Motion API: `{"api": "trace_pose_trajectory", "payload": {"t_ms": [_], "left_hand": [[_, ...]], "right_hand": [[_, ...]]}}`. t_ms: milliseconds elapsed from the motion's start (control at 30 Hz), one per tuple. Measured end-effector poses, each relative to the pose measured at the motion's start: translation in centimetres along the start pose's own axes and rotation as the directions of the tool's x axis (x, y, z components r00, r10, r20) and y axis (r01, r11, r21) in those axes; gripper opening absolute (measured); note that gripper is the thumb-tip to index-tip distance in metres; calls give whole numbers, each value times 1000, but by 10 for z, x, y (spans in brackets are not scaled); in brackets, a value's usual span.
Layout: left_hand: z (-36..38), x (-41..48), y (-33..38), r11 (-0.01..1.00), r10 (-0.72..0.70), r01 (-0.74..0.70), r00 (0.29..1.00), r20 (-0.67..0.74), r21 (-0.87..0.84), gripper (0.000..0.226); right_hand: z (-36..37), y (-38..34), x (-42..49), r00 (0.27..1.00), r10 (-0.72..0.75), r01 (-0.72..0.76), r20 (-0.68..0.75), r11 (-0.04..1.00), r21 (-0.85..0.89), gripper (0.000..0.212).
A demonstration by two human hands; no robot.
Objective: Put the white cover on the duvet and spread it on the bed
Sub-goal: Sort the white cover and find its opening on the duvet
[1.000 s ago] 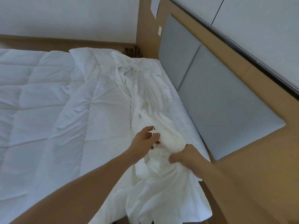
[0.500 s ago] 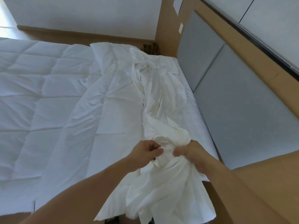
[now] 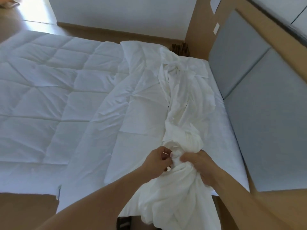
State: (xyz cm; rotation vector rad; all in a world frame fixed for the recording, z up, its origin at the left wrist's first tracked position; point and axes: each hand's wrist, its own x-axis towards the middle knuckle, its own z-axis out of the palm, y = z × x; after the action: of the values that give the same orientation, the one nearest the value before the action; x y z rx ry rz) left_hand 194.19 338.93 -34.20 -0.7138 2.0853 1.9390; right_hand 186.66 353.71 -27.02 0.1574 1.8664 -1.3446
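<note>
At the bed's (image 3: 232, 155) near edge, your left hand (image 3: 157, 161) and right hand (image 3: 199, 165) each have a tight grip on the bunched white cover (image 3: 182, 113) beside the flat duvet (image 3: 66, 97); next, probably find its opening.

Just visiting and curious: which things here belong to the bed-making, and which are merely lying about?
Job: white cover, gripped by left hand and right hand; quilted duvet; bed.
Lying about: grey headboard panels; white wall plate; brown clump in corner.

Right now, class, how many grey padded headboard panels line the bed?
2. The far grey padded panel stands near the room corner; the near grey padded panel runs beside the bunched white cover. More may lie outside view.
</note>
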Motion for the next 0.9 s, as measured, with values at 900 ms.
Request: {"api": "trace_pose_trajectory", "payload": {"t_ms": [900], "left_hand": [[-241,-69,-343,793,-589,567,617,-522,-224,89]], "right_hand": [[171,44,106,1000,13,-8,24,979,-204,20]]}}
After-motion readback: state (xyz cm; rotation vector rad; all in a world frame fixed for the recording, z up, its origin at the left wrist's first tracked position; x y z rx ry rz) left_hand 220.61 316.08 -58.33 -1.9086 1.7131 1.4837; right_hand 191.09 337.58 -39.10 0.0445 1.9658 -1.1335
